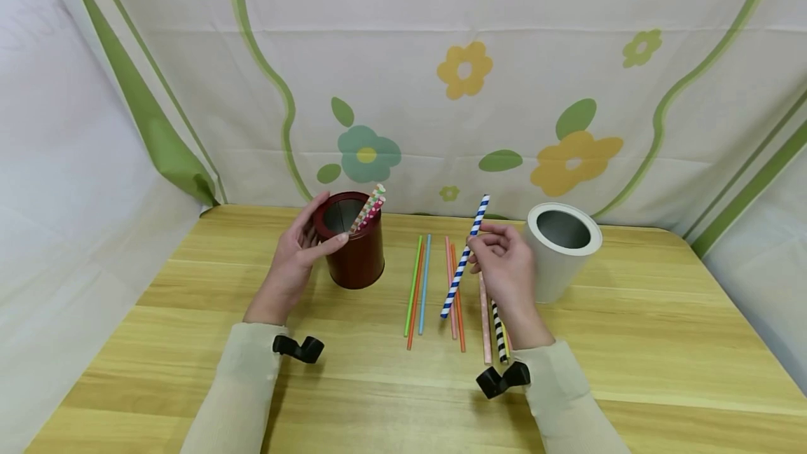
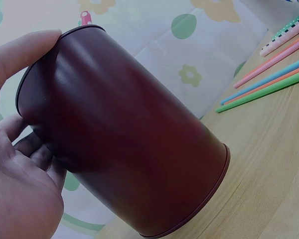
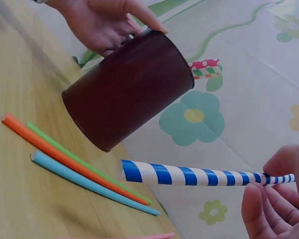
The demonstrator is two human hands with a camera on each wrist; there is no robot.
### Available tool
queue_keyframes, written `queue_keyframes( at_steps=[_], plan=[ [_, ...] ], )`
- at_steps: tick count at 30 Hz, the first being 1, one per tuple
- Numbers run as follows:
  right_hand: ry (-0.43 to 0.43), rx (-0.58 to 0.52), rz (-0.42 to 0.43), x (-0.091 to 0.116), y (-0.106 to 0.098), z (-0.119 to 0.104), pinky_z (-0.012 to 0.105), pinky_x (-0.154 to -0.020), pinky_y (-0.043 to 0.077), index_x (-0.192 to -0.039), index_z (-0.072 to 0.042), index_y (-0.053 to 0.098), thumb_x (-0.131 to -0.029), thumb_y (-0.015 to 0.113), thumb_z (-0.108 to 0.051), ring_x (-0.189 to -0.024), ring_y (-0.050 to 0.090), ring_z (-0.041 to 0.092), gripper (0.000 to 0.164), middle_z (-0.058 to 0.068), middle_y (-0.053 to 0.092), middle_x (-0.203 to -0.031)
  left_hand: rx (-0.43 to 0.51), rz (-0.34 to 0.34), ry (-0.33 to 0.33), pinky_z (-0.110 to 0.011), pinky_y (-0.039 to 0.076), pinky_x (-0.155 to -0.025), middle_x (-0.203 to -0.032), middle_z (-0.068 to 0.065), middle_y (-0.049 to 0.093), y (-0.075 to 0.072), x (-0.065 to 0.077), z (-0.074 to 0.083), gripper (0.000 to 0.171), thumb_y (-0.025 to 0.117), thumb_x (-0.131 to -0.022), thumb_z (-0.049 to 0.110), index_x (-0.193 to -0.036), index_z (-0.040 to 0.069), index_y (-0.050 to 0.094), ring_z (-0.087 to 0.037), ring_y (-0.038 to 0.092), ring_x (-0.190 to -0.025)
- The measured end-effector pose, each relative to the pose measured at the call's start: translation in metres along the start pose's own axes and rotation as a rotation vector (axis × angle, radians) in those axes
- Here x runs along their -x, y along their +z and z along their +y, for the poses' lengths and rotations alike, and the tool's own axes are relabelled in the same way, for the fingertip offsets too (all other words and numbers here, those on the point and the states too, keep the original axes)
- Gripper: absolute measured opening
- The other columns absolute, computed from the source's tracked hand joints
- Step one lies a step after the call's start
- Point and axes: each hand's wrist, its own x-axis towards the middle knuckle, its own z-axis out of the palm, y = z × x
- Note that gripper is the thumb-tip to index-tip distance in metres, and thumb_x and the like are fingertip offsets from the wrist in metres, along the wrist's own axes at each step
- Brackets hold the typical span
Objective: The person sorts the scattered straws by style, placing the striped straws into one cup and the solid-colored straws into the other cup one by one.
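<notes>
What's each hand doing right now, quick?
Left hand: holding the dark red can near its top, thumb at the rim.
Right hand: pinching the blue-and-white striped straw between thumb and fingers.

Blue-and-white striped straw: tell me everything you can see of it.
The blue-and-white striped straw is a thin, straight tube with slanting bands along its length; it looks like paper. The right hand pinches it between thumb and fingers, a bit above its middle in the head view. It slants there from upper right to lower left, crossing in front of a pink straw and an orange straw. It seems raised off the table. I see no dents.
</notes>
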Motion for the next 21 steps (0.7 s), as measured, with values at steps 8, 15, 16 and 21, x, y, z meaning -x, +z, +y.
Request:
queue_keyframes(
  at_steps=[8, 15, 16, 21],
  plan=[
    [-0.049, -0.054, 0.056, 0.0015, 0.0003, -0.0034, 0.021, -0.061, 0.061, -0.128, 0.0, 0.06, -0.1, 0.069, -0.001, -0.071, 0.068, 0.007, 0.029, -0.003, 0.067, -0.095, 0.003, 0.001, -0.001, -0.042, 0.016, -0.139, -0.174, -0.003, 0.037, 0.0003, 0.0004, 0.0004, 0.085, 0.074, -0.098, 0.006, -0.17, 0.023, 0.033, -0.017, 0.027, -0.166],
    [-0.054, -0.082, 0.078, 0.0018, 0.0009, -0.0054, 0.022, -0.062, 0.062, -0.127, -0.001, 0.06, -0.1, 0.07, -0.002, -0.071, 0.068, 0.007, 0.029, -0.001, 0.068, -0.096, -0.002, 0.0, -0.001, -0.041, 0.016, -0.139, -0.174, -0.002, 0.037, -0.0001, 0.0004, -0.0006, 0.084, 0.075, -0.098, 0.007, -0.169, 0.026, 0.035, -0.015, 0.026, -0.166],
    [-0.053, -0.088, 0.081, 0.0018, 0.0009, -0.0058, 0.022, -0.062, 0.062, -0.127, -0.001, 0.06, -0.1, 0.07, -0.002, -0.071, 0.068, 0.007, 0.029, 0.0, 0.068, -0.096, -0.002, 0.0, 0.0, -0.041, 0.016, -0.139, -0.174, -0.002, 0.037, -0.0001, 0.0004, -0.0008, 0.084, 0.075, -0.098, 0.007, -0.169, 0.026, 0.035, -0.015, 0.026, -0.166],
    [-0.069, -0.114, 0.088, 0.0021, 0.0006, -0.0075, 0.022, -0.063, 0.063, -0.127, -0.002, 0.06, -0.101, 0.069, -0.003, -0.071, 0.069, 0.008, 0.027, 0.005, 0.068, -0.1, 0.0, 0.001, 0.002, -0.042, 0.016, -0.139, -0.174, -0.002, 0.037, -0.0003, 0.0003, -0.0009, 0.085, 0.075, -0.098, 0.007, -0.17, 0.025, 0.035, -0.015, 0.026, -0.166]
  ],
)
